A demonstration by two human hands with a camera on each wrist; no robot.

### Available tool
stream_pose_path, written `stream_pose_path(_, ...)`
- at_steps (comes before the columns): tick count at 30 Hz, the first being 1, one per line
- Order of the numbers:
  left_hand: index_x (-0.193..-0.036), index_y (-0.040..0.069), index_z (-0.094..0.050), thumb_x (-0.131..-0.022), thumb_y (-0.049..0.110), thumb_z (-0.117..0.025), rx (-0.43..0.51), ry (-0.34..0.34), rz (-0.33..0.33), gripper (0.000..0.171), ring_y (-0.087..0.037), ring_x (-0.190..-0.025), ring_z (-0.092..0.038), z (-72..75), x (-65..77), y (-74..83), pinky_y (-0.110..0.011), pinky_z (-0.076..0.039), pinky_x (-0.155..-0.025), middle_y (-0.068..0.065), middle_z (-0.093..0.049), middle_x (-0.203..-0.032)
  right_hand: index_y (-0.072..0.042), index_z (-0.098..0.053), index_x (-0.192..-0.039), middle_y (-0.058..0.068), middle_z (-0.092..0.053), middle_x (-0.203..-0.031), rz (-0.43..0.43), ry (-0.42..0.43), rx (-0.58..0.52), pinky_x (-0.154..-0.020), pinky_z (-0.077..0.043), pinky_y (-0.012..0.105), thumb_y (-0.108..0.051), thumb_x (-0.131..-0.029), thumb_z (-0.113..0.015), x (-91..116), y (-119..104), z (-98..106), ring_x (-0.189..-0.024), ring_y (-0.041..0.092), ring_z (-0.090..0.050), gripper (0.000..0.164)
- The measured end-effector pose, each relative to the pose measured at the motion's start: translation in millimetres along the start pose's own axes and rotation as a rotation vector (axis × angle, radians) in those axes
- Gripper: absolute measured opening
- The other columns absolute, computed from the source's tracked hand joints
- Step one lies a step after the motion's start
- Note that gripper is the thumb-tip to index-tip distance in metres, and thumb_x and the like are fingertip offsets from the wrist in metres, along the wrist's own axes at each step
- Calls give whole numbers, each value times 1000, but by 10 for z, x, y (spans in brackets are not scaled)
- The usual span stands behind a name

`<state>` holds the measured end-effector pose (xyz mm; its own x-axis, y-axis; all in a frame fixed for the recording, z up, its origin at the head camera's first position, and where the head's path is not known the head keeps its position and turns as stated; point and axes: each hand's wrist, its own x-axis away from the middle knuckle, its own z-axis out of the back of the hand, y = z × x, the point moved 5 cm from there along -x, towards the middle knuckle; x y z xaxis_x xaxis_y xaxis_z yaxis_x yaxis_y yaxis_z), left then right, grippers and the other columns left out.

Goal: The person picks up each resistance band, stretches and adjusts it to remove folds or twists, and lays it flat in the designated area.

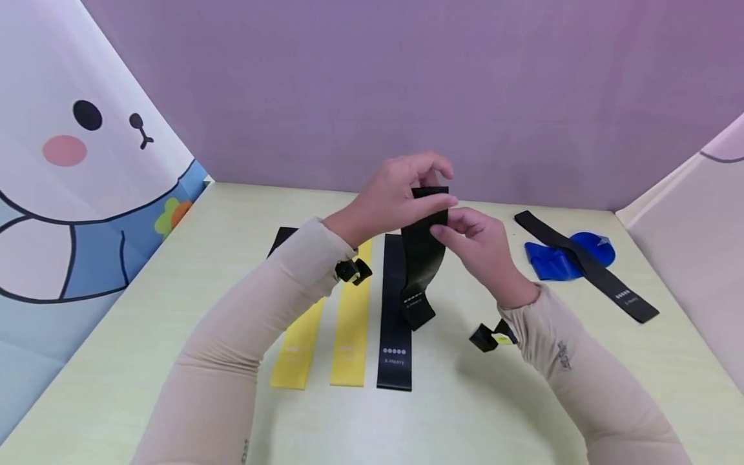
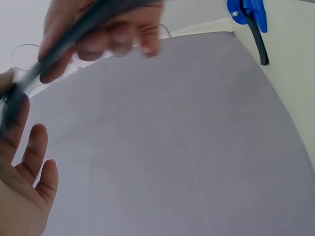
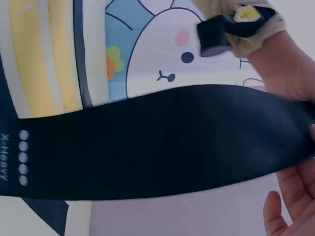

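Note:
A black resistance band [image 1: 423,258] marked X-Heavy hangs above the table, its lower end folded forward. My left hand [image 1: 401,194] pinches its top end, thumb in front and fingers behind. Just below, my right hand [image 1: 479,242] pinches the band's right edge between thumb and fingers. In the right wrist view the same band [image 3: 162,147] stretches broad and smooth across the middle. Beneath it a second black band [image 1: 395,361] lies flat, beside two yellow bands [image 1: 351,323] [image 1: 296,352]. Further left, another black band [image 1: 281,239] is mostly hidden by my left arm.
At the right of the table [image 1: 442,420], a black X-Heavy band [image 1: 610,284] lies slantwise across a crumpled blue band [image 1: 549,265]. A purple cloth wall [image 1: 372,97] rises behind the table. A cartoon-printed cloth [image 1: 104,213] hangs at the left.

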<state>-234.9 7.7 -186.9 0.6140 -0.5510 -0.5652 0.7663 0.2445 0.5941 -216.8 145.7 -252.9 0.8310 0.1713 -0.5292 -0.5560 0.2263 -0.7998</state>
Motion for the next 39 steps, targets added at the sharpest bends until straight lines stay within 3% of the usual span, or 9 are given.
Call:
stream_pose_path(3, -123, -6, -52, -86, 33, -72, 184, 55, 78, 57, -22, -87, -57, -12, 96, -190, -27, -45, -81, -16, -62, -99, 16, -63, -91, -19, -59, -65, -26, 27, -42, -56, -40, 18, 14, -82, -64, -63, 6, 23, -57, 2, -49, 9)
stream_pose_path(6, -138, -6, -39, -72, 66, -70, 379, 79, 187, 103, -25, -92, -57, -107, 262, -461, -29, -45, -84, -24, -59, -112, 15, -66, -92, -15, -66, -71, -52, 47, -145, -64, -48, 17, 16, -83, -62, -133, 4, 61, -63, 2, -58, 10)
stream_pose_path(8, -144, -6, -30, -72, 66, -70, 484, 44, 273, 109, -28, -96, -58, -232, 394, -618, -29, -46, -88, -28, -58, -117, 9, -69, -90, -13, -67, -72, -41, 64, -183, -66, -49, 17, 17, -83, -62, -181, -19, 103, -65, 1, -60, 13)
stream_pose_path(14, -140, -4, -40, -90, 4, -64, 465, -171, 480, 55, -28, -105, -62, -681, 720, -806, -32, -49, -90, -22, -64, -115, -4, -73, -94, -11, -70, -75, 22, 95, -191, -67, -48, 18, 14, -83, -64, -308, -138, 223, -66, 3, -62, 23)
stream_pose_path(21, -121, -6, -59, -94, 4, -60, 441, -233, 587, 29, -18, -98, -63, -1031, 914, -847, -24, -49, -87, -18, -66, -115, 5, -68, -109, -13, -67, -69, -28, 132, -170, -68, -48, 18, 14, -84, -63, -429, -204, 294, -65, 1, -61, 27)
stream_pose_path(25, -95, -7, -64, -96, 9, -57, 426, -231, 636, 18, -10, -76, -58, -1156, 1026, -903, -20, -45, -72, -15, -68, -88, 8, -62, -119, -13, -68, -70, -42, 129, -158, -70, -49, 18, 11, -85, -63, -461, -215, 328, -68, 1, -62, 34)
stream_pose_path(28, -81, -4, -57, -97, 12, -57, 489, -243, 682, 23, -13, -72, -62, -1227, 1111, -917, -22, -48, -74, -10, -64, -75, 7, -60, -124, -12, -68, -70, -26, 112, -124, -64, -47, 19, 7, -86, -65, -481, -204, 354, -64, 2, -60, 38)
stream_pose_path(33, -77, 0, -56, -95, 10, -58, 615, -236, 770, 21, -18, -74, -69, -1302, 1248, -812, -29, -52, -83, -1, -65, -74, 4, -55, -131, -18, -65, -70, -44, 72, -3, -66, -45, 18, 0, -89, -66, -499, -82, 414, -66, 1, -60, 43)
stream_pose_path(39, -87, -3, -58, -93, 4, -60, 687, -246, 816, 9, -19, -69, -68, -1371, 1394, -647, -31, -54, -78, -13, -70, -81, 3, -43, -141, -19, -67, -77, -128, 42, -42, -78, -49, 15, -1, -92, -60, -489, 156, 501, -76, -1, -65, 52)
